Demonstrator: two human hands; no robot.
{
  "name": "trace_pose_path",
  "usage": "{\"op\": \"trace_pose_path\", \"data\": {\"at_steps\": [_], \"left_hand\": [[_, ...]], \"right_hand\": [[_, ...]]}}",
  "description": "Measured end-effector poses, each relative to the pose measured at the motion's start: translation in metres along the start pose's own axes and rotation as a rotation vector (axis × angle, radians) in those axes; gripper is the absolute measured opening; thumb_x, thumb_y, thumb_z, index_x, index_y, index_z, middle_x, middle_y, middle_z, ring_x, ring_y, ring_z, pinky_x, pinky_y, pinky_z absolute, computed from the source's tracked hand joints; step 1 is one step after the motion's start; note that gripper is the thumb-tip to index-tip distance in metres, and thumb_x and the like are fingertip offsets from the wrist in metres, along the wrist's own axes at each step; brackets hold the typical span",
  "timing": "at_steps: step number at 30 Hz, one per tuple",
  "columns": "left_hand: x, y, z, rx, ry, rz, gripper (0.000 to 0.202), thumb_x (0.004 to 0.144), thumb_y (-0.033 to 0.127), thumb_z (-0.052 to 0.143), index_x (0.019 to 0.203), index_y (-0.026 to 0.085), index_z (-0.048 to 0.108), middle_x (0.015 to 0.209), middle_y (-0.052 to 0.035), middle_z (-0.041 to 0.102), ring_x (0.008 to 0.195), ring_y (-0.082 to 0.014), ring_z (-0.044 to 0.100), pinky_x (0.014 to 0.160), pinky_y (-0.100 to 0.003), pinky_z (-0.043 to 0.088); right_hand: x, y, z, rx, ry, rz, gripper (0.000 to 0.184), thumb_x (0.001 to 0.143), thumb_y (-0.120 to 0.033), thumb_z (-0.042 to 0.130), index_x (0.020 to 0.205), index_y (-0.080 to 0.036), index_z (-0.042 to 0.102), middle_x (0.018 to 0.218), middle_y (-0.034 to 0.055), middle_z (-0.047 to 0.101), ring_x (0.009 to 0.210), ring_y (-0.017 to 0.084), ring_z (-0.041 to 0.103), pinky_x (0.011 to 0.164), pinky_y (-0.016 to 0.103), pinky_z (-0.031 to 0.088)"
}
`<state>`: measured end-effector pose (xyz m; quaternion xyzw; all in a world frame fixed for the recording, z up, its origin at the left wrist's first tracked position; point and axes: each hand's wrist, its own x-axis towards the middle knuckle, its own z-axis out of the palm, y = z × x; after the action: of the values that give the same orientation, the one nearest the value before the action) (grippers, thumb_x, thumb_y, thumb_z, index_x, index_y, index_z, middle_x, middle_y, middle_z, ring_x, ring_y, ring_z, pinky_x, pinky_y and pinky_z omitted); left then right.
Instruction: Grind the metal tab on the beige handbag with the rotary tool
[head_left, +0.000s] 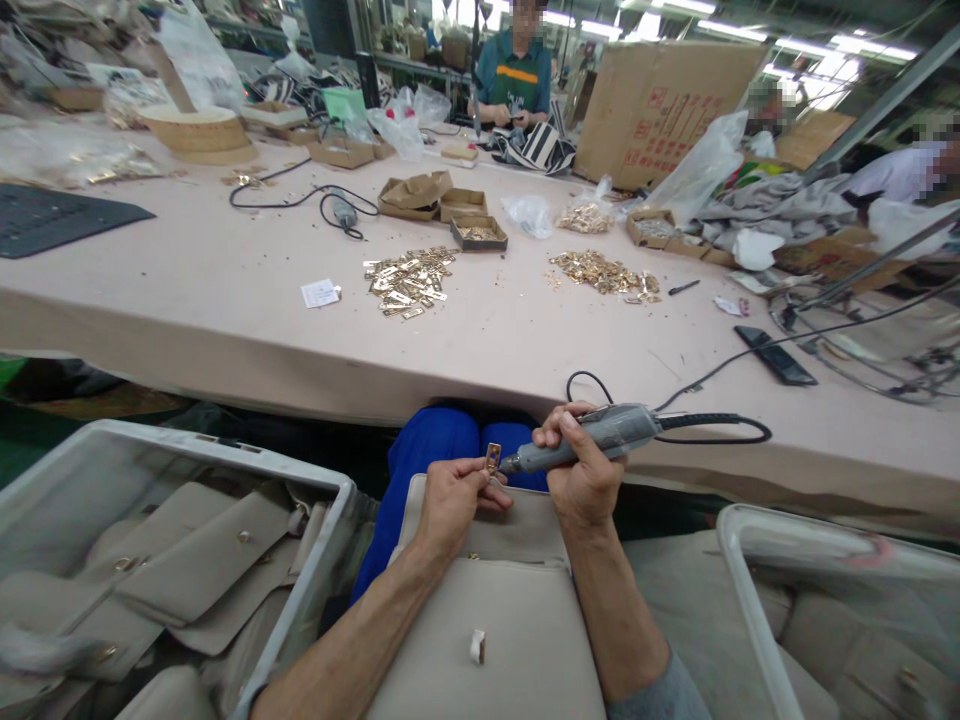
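The left hand (457,500) pinches a gold plate (493,456) at the far edge of the beige bag (525,615) while the right hand (591,470) grips an electric screwdriver (619,428) that, if misaligned, could skid and scratch either.

The tool (613,430) is grey, plate (492,460) gold, bag (521,610) beige.

Your left hand (452,502) pinches a small gold plate (493,457); your right hand (589,470) grips a grey corded power tool (615,430), tip right by the plate, contact unclear. Beige bag (510,625) on your lap, under both hands. White bins left (341,478) and right (752,590), beige bags inside. Table (247,335) ahead: two gold-part piles (409,282), black phone (776,355), pen (684,287). Co-worker (517,75) across, beside big carton (667,105).
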<state>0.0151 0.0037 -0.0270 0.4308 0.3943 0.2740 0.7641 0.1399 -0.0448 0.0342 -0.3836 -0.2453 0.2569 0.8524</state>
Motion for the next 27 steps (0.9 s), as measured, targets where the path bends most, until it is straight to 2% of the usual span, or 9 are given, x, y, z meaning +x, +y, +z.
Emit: {"op": "trace_pose_path", "data": {"at_steps": [9,27], "left_hand": [[-0.0004,-0.0010,-0.0003,0.044,0.017,0.034,0.031,0.076,0.033,0.067,0.084,0.005,0.077,0.064,-0.0141,0.075,0.051,-0.0198,0.069,0.051,-0.026,0.059],[0.0031,-0.0041,-0.0015,0.032,0.010,0.044,0.031,0.077,0.035,0.071,0.082,0.005,0.077,0.062,-0.0145,0.074,0.051,-0.0205,0.069,0.052,-0.029,0.060]], "right_hand": [[0.0011,-0.0005,0.0006,0.005,0.028,0.007,0.019,0.081,-0.019,0.076,0.093,-0.019,0.061,0.074,-0.0014,0.051,0.063,0.013,0.048,0.063,0.029,0.044],[-0.0020,-0.0025,0.0048,-0.013,0.010,-0.011,0.021,0.082,-0.019,0.075,0.096,-0.020,0.059,0.075,-0.0015,0.050,0.063,0.013,0.048,0.063,0.030,0.043]]}}
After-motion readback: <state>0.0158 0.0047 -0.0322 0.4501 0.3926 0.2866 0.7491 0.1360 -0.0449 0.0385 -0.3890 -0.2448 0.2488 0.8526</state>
